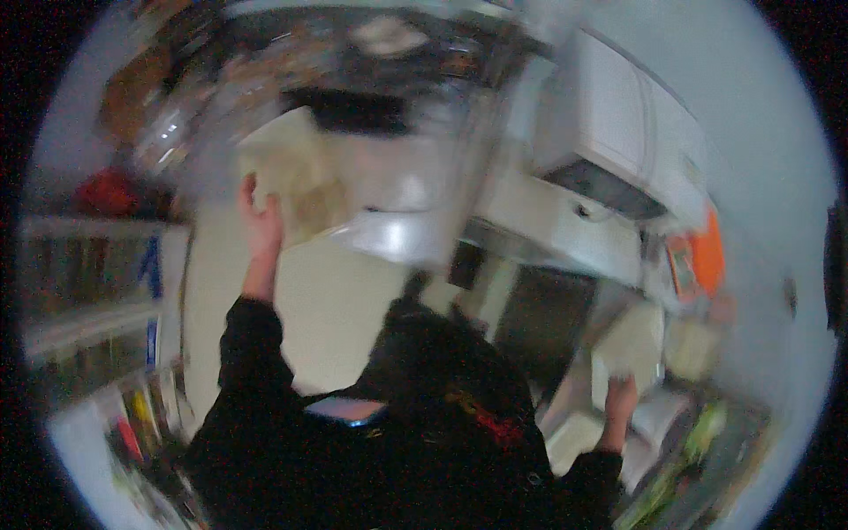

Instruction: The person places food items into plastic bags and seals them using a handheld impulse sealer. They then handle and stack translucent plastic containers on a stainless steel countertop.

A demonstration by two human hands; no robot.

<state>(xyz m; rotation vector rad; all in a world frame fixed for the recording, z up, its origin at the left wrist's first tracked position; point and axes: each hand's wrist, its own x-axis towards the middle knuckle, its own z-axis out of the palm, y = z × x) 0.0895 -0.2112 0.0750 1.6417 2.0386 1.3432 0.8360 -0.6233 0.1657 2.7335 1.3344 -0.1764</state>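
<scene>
Motion blurs the whole view. My left hand (262, 222) reaches forward, thumb and fingers apart, at the near left edge of a pale cream object (291, 149) with a brownish patch. Whether it grips that object is not clear. Low on the right, my right hand (619, 401) overlaps the lower part of a white flat-sided object (626, 344); its fingers are too blurred to show a grip. A phone-like flat device (348, 409) with a bright face rests against the front of my dark top.
Bookshelves (99, 305) line the left side, with a red item (109, 192) above. A white wall cabinet (616, 119) juts out at upper right, near an orange item (709, 255). A cluttered surface (291, 73) spreads ahead, beyond pale flooring (324, 298).
</scene>
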